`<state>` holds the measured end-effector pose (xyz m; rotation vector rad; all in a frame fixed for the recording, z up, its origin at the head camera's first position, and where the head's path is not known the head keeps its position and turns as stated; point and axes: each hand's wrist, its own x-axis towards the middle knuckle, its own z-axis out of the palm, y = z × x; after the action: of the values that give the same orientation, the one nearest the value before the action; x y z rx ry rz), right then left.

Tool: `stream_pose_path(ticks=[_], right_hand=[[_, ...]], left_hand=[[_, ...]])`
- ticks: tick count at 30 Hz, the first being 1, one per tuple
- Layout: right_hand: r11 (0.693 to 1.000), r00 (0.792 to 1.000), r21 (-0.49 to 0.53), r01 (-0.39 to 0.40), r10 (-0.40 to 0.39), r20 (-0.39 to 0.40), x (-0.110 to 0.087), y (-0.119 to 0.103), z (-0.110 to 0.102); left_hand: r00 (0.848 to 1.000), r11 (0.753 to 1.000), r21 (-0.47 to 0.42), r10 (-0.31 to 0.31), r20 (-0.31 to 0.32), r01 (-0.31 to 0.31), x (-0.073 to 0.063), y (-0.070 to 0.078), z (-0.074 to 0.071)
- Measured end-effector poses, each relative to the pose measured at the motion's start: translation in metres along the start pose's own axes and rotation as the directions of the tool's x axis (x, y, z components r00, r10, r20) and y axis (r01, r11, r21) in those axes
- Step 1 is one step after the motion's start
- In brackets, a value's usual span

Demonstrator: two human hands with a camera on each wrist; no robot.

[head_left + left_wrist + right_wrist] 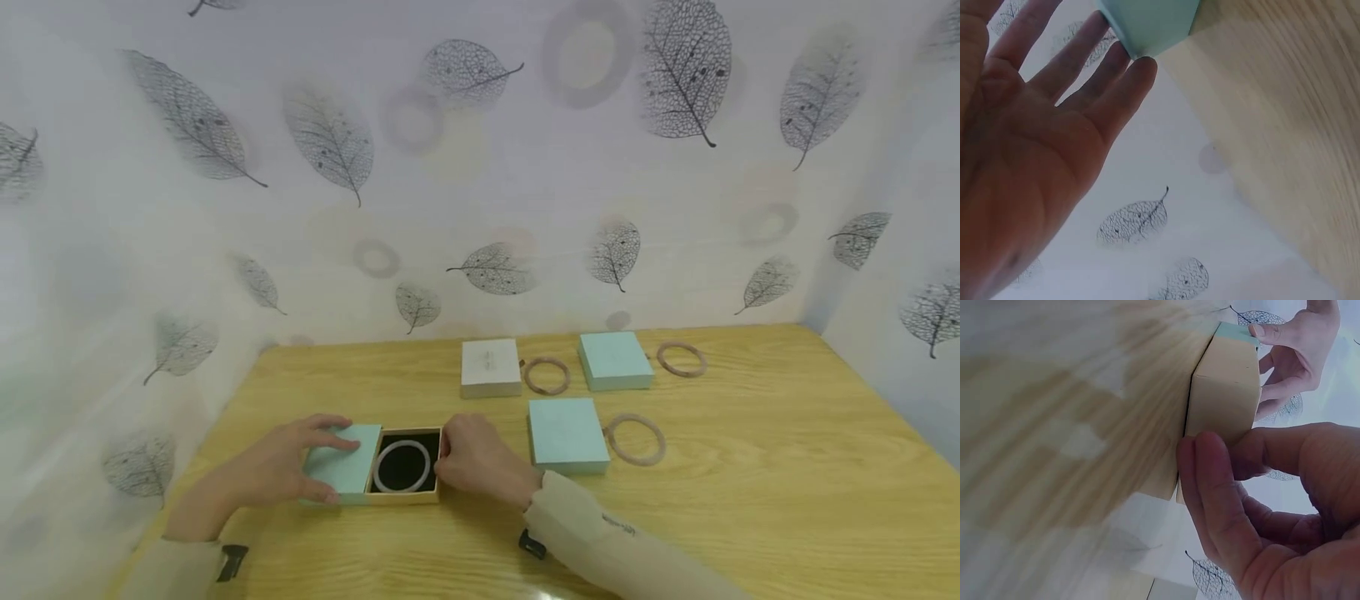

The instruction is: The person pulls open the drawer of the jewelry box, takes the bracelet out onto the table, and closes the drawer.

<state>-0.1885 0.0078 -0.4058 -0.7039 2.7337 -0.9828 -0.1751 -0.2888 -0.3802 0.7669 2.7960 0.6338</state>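
A box with a mint-green sleeve (356, 467) lies at the left of the table, its cream drawer (405, 498) pulled out to the right. Inside the drawer, a pale bangle (377, 468) rests on black lining (403, 467). My left hand (277, 462) holds the sleeve, thumb at the near side and fingers across the top and far side; its fingertips touch the sleeve's edge in the left wrist view. With thumb and curled fingers, my right hand (480, 460) pinches the drawer's right end. The right wrist view shows the drawer's outer wall (1222, 403) close up.
Right of my hands stand a white box (490, 367), a mint box (567, 433) and another mint box (615, 358) farther back. A bangle (547, 392), a second bangle (662, 446) and a third bangle (682, 374) lie beside them. Leaf-patterned cloth (495, 200) borders the wooden table.
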Motion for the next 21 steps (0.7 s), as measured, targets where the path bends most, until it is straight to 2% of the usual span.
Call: stream_pose_path(ticks=[9,14,18,21], right_hand=[[0.999,0.999,0.017,-0.041,0.041,-0.012,0.023,-0.014,0.013],[0.999,0.999,0.016,-0.041,0.041,-0.011,0.026,-0.016,0.012],[0.999,0.998,-0.052,0.001,-0.004,-0.067,0.026,-0.018,0.006],[0.986,0.993,-0.16,0.055,-0.07,-0.092,0.03,-0.024,0.002]], left_hand=[[0.999,1.0,0.019,-0.012,-0.03,0.012,-0.006,-0.025,-0.007],[1.0,1.0,0.013,-0.021,-0.023,0.021,-0.007,-0.029,-0.008],[0.999,0.999,-0.007,-0.042,-0.01,0.042,-0.007,-0.028,-0.008],[0.999,0.999,-0.005,-0.048,-0.01,0.048,-0.007,-0.028,-0.008]])
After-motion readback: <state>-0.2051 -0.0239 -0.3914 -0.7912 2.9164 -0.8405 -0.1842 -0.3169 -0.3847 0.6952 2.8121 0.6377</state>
